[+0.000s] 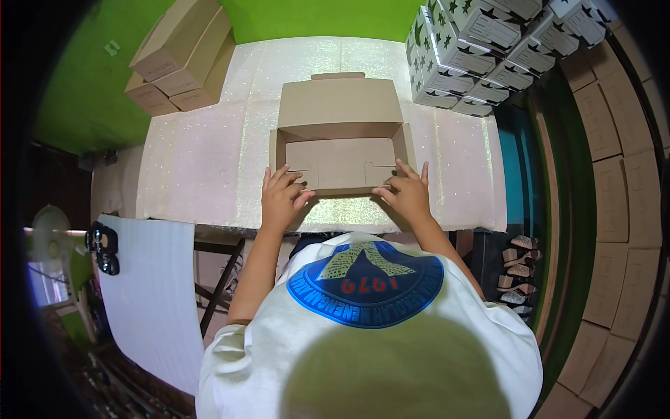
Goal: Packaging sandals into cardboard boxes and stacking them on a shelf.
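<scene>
In the middle of the table stands a brown cardboard shoe box (342, 183), its lid flap (340, 103) tipped back toward the far side. Slits and crease lines mark the inside, and I see nothing lying in it. My left hand (279, 201) grips the near left corner, with fingers over the wall and the thumb along the front. At the near right corner, my right hand (410, 198) holds the box the same way, its outer fingers raised a little.
The table (192, 164) has a pale glittery cover. Brown boxes (187, 56) are stacked at the back left, star-patterned white boxes (460, 59) at the back right. A white side table (150, 293) with black shoes (105, 248) stands left; heeled shoes (518, 269) sit right, beside stacked cartons (611, 202).
</scene>
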The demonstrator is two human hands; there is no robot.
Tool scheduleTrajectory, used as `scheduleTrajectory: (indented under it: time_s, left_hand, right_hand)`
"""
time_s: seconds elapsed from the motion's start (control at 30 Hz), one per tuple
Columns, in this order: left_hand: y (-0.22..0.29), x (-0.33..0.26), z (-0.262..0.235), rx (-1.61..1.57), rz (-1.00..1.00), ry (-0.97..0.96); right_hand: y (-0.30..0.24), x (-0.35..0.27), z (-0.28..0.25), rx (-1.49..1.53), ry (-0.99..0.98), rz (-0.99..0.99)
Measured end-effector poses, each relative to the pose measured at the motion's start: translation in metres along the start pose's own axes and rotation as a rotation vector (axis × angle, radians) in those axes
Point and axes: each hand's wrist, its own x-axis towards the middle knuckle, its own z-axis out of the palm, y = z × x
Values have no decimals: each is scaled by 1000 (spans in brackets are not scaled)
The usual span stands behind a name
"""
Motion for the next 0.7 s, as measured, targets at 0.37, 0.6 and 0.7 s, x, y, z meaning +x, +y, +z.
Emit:
scheduleTrajectory:
  time_s: [0.37, 0.6, 0.7]
  left_hand:
    - [-10, 63, -18, 175, -337, 15]
    - [-8, 87, -12, 352, -485, -123]
    - [-16, 86, -1, 300, -491, -116]
  right_hand:
    - [32, 52, -4, -77, 257, 132]
    - [39, 71, 1, -173, 144, 192]
    - [48, 77, 12, -139, 186, 93]
